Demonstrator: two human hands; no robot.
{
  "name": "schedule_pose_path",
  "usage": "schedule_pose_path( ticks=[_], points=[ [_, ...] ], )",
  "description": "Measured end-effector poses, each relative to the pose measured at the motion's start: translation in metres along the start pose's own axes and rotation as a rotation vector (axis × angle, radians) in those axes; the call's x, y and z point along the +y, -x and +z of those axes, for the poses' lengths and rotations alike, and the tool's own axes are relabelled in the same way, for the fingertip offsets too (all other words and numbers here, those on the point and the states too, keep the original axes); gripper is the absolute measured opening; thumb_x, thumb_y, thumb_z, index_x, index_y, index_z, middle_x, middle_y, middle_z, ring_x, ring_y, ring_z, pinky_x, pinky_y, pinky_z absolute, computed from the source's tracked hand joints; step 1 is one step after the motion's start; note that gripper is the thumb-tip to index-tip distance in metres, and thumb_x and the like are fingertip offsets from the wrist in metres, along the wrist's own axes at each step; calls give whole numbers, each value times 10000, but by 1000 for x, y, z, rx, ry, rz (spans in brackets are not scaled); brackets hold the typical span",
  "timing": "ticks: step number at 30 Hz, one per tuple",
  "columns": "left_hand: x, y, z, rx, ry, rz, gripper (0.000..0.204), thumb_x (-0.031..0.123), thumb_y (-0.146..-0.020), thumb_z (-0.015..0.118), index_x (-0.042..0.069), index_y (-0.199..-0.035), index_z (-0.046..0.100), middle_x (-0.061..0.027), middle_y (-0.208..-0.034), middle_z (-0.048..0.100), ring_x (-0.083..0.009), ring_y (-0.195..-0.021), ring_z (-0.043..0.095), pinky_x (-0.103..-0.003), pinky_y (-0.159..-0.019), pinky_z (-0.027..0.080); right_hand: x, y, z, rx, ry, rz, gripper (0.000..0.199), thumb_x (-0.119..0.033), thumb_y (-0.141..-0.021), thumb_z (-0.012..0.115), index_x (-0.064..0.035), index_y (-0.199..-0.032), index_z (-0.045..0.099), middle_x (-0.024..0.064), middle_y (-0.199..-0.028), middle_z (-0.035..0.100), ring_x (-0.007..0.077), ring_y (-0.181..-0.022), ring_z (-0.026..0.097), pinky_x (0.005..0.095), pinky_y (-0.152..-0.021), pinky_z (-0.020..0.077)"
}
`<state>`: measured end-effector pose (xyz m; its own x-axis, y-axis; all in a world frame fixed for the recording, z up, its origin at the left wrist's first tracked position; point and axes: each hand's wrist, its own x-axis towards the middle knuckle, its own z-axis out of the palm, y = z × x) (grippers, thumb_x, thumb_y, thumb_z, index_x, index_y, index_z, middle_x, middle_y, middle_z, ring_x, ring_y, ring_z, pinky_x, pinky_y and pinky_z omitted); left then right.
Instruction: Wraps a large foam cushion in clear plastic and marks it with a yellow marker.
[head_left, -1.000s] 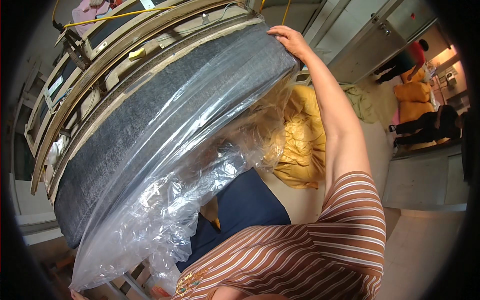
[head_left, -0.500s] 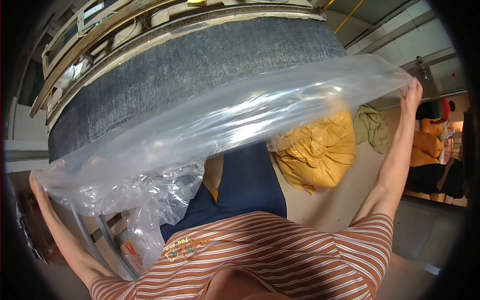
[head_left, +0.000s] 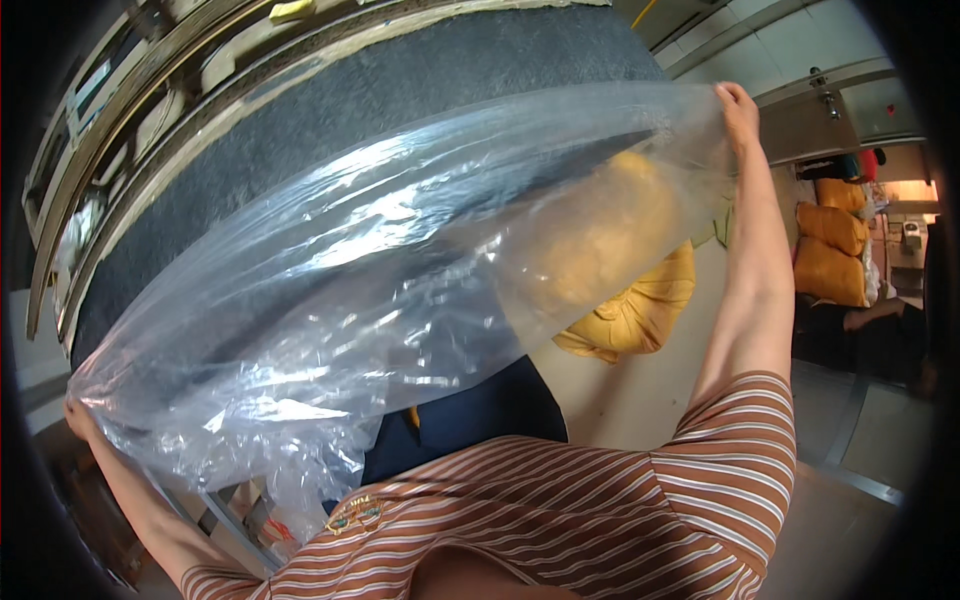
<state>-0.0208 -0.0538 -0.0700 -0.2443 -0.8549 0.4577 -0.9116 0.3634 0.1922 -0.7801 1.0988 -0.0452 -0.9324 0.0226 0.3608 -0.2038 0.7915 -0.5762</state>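
Above the striped shirt (head_left: 560, 530), both hands, left hand (head_left: 80, 418), right hand (head_left: 738, 108), gripping clear plastic bag (head_left: 400, 300), contents unclear.

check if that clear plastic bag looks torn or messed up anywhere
No tear shows. The clear plastic bag is stretched between the left hand and the right hand, but its lower left end hangs bunched and crumpled. It only partly overlaps the big grey padded slab behind it.

Clear glossy plastic bag (head_left: 380, 290); dark grey mattress (head_left: 400, 110), cream edge; shirt (head_left: 600, 510) brown-white striped; yellow bundle (head_left: 640, 300); orange sacks (head_left: 835, 250); navy cloth (head_left: 480, 415).
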Motion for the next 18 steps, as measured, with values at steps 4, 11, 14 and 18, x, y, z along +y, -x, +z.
schedule_pose_path(
  ticks=[4, 11, 14, 18],
  points=[
    [9, 0, 2, -9, 5, -76, 496, 407, -858, 494, 97, -1240, 559, -151, -1229, 583, -339, -1104, 551, -387, -926, 415, -20, -48, 27, 34, 60, 39, 248, -329, -838, 642, -121, -968, 676, 28, -937, 647, 173, -879, 583, 334, -796, 455],
    [1, -27, -107, -59, 214, 17, 528, 471, -833, 545, 72, -1171, 617, -158, -1131, 635, -333, -1043, 592, -390, -909, 436, -104, -19, 109, 161, 131, -337, 294, -325, -895, 545, -76, -1012, 647, 146, -1066, 609, 308, -999, 560, 418, -872, 431],
    [113, 104, -55, -191, -79, 112, 480, 474, -809, 575, 93, -1087, 663, -152, -1072, 652, -335, -994, 612, -417, -820, 460, -248, 70, 82, -315, 176, -459, 345, -265, -954, 464, -14, -1152, 594, 157, -1141, 603, 263, -1099, 553, 351, -951, 398],
    [93, 69, -28, 207, 23, -51, 336, 344, -852, 573, 57, -998, 669, -148, -990, 672, -306, -965, 630, -397, -840, 484, -191, 78, 80, -456, 167, -637, 475, -224, -983, 373, -1, -1402, 352, 124, -1469, 336, 248, -1374, 273, 338, -1125, 169]
  ],
)
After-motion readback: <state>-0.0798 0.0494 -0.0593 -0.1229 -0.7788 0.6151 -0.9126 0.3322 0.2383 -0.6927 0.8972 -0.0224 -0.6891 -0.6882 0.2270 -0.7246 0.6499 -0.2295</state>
